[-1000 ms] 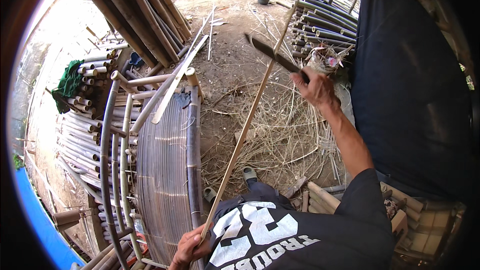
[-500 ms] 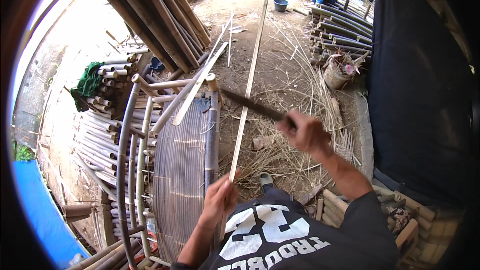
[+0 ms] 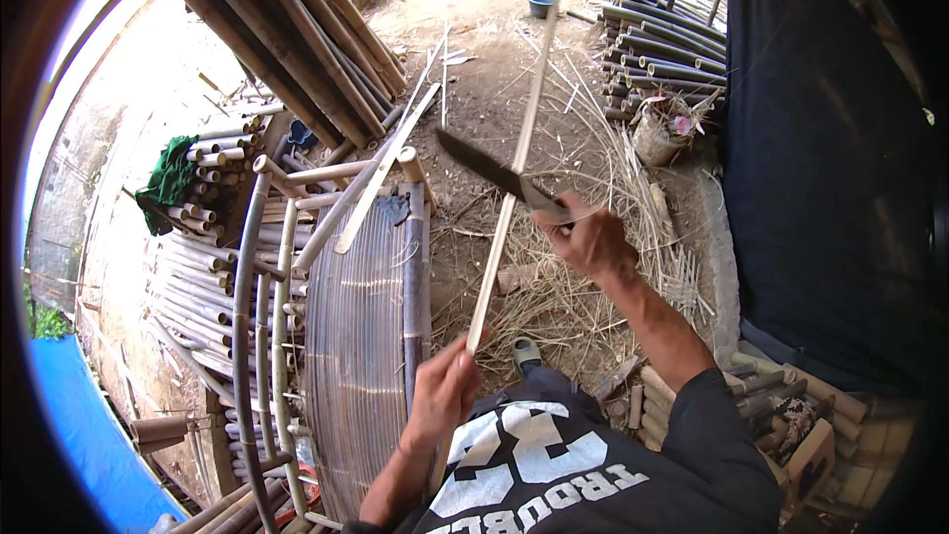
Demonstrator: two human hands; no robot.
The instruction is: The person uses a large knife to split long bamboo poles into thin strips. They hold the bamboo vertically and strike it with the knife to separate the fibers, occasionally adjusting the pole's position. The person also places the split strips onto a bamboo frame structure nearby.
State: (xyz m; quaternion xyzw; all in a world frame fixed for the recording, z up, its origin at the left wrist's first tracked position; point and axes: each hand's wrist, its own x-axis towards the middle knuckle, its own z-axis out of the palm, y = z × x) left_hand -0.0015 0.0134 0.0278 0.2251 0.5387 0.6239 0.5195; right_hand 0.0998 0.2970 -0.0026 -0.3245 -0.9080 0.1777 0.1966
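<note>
Left hand [image 3: 442,391] is closed around the lower end of a long pale bamboo strip [image 3: 506,200], fingers wrapped fully, thumb uppermost; the strip runs up and away from the person over the dirt ground [image 3: 494,109] toward the top edge of the view. Right hand [image 3: 591,237] is clenched tight on the handle of a dark-bladed knife [image 3: 486,168], and the blade lies across the strip, apparently touching it just above mid-length. Compared with a second ago, the knife has come down from a raised position well right of the strip and now meets it, while the left hand has moved up from the lower edge, so the grip sits closer to the blade. Judgement: the work has passed from the lifted swing to contact, with paring or splitting of the strip in hand. Loose shavings and slivers [image 3: 593,287] lie on the ground under the right forearm. A curved rack of thin slats [image 3: 356,336] stands at the person's left, stacked bamboo poles [image 3: 657,49] at far right, a blue bucket [image 3: 541,4] near the far edge.
</note>
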